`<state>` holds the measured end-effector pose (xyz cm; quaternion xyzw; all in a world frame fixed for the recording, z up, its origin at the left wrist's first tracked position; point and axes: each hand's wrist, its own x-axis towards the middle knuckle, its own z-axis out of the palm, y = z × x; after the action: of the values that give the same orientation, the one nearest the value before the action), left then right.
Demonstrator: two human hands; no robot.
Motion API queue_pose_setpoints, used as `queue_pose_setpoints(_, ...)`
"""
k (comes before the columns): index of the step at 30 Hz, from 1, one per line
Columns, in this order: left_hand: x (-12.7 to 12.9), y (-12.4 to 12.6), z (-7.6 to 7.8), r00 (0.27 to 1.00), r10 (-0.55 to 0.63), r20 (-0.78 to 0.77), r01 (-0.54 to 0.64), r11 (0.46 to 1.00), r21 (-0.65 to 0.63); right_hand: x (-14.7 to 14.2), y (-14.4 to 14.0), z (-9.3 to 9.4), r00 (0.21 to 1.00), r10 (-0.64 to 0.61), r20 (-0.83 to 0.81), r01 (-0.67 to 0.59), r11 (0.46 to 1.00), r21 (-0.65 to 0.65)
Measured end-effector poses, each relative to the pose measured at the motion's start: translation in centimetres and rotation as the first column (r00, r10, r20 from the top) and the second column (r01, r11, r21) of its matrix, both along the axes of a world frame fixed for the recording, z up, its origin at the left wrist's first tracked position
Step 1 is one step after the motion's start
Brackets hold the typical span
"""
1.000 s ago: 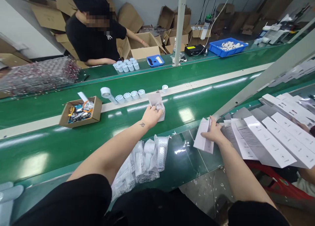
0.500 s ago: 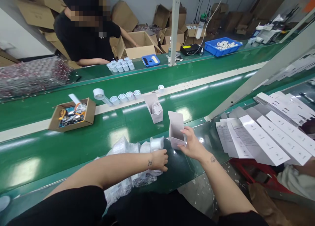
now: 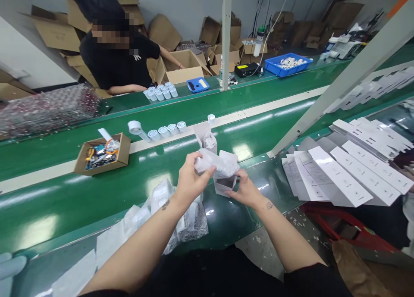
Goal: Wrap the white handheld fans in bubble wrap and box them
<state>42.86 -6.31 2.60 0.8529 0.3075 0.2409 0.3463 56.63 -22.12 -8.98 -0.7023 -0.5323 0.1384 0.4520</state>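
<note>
My left hand (image 3: 194, 176) is closed around a bubble-wrapped item (image 3: 215, 162), holding it over the mouth of an open white box (image 3: 224, 187). What lies inside the wrap cannot be made out. The box stands on the green bench with its lid flap up, gripped at its right side by my right hand (image 3: 245, 188). Just behind it, a second open white box (image 3: 205, 138) has a wrapped item in it. Several more bubble-wrapped items (image 3: 190, 219) lie in a row under and beside my left forearm.
Flattened white boxes (image 3: 339, 176) are fanned out on the right. A cardboard box of tools (image 3: 102, 154) and several white cylinders (image 3: 163, 131) sit on the green conveyor. Across it are a co-worker (image 3: 119, 51) and a blue tray (image 3: 287, 64). A metal post (image 3: 336, 81) slants at right.
My left hand has picked up a bubble-wrapped item from the row and brought it up and forward over the white box. My right hand still holds the box, now slightly lower and further left.
</note>
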Motion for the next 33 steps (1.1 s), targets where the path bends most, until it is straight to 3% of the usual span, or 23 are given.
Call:
queue_pose_setpoints(2, -0.1, -1.0, 0.2, 0.967, -0.175, -0.183, 0.207, 0.963, 0.174, -0.2, 0.1, 0.3, 1.0, 0.009, -0.023, -0.009, 1.0, -0.025)
queue_pose_setpoints(4, 0.3, -1.7, 0.8, 0.844, -0.357, -0.401, 0.474, 0.846, 0.244, 0.0, -0.1, 0.6, 0.999, 0.025, -0.042, -0.028, 0.998, -0.063)
queue_pose_setpoints(6, 1.1, -2.0, 1.4, 0.704, -0.438, -0.559, 0.642, 0.728, 0.239, 0.3, -0.6, 0.8, 0.998, 0.038, -0.044, -0.041, 0.997, -0.067)
queue_pose_setpoints(9, 2.4, -2.1, 1.2, 0.613, -0.367, -0.7, 0.723, 0.617, 0.311, 0.6, -1.2, 0.3, 0.998, 0.058, 0.009, -0.058, 0.998, -0.002)
queue_pose_setpoints(13, 3.2, -3.3, -0.8, 0.497, -0.233, -0.836, 0.818, 0.447, 0.362, 0.6, -1.7, 1.2, 0.996, 0.058, 0.066, -0.058, 0.998, -0.005)
queue_pose_setpoints(14, 3.3, -3.5, -1.2, 0.482, -0.21, -0.85, 0.827, 0.43, 0.363, 1.1, -2.1, 2.1, 0.995, 0.038, 0.087, -0.036, 0.999, -0.029)
queue_pose_setpoints(16, 3.7, -3.6, -1.6, 0.457, -0.205, -0.866, 0.833, 0.442, 0.335, 3.1, -3.9, 4.7, 0.98, -0.108, 0.169, 0.123, 0.99, -0.076)
queue_pose_setpoints(17, 4.0, -3.4, -1.4, 0.436, -0.23, -0.87, 0.838, 0.458, 0.298, 4.8, -5.1, 6.2, 0.941, -0.242, 0.238, 0.269, 0.959, -0.09)
queue_pose_setpoints(19, 4.9, -2.5, -0.4, 0.387, -0.316, -0.866, 0.856, 0.472, 0.21, 8.8, -8.1, 9.1, 0.812, -0.488, 0.321, 0.535, 0.841, -0.077)
queue_pose_setpoints(20, 5.5, -1.9, 0.3, 0.375, -0.356, -0.856, 0.865, 0.467, 0.184, 11.0, -9.5, 10.2, 0.738, -0.569, 0.364, 0.637, 0.765, -0.095)
queue_pose_setpoints(21, 6.3, -1.2, 1.2, 0.38, -0.385, -0.841, 0.87, 0.458, 0.183, 13.1, -10.8, 10.9, 0.64, -0.599, 0.481, 0.75, 0.625, -0.219)
queue_pose_setpoints(23, 8.6, 0.2, 2.7, 0.43, -0.413, -0.803, 0.867, 0.436, 0.241, 16.6, -12.3, 11.3, 0.623, -0.49, 0.61, 0.782, 0.42, -0.461)
queue_pose_setpoints(24, 10.1, 0.8, 3.3, 0.456, -0.413, -0.789, 0.862, 0.426, 0.275, 17.9, -12.6, 11.1, 0.642, -0.409, 0.648, 0.767, 0.35, -0.538)
queue_pose_setpoints(25, 11.7, 1.4, 3.7, 0.48, -0.404, -0.778, 0.853, 0.42, 0.309, 18.7, -12.6, 10.7, 0.664, -0.34, 0.666, 0.747, 0.325, -0.58)
queue_pose_setpoints(28, 17.3, 3.2, 3.2, 0.534, -0.348, -0.771, 0.824, 0.419, 0.382, 19.4, -11.7, 9.7, 0.649, -0.25, 0.719, 0.755, 0.33, -0.567)
queue_pose_setpoints(31, 22.3, 5.0, 1.0, 0.545, -0.325, -0.773, 0.817, 0.413, 0.403, 18.4, -11.1, 10.4, 0.637, -0.254, 0.728, 0.761, 0.357, -0.541)
queue_pose_setpoints(33, 24.8, 6.2, -0.6, 0.537, -0.325, -0.779, 0.822, 0.408, 0.397, 17.1, -11.4, 11.8, 0.635, -0.257, 0.729, 0.754, 0.411, -0.512)
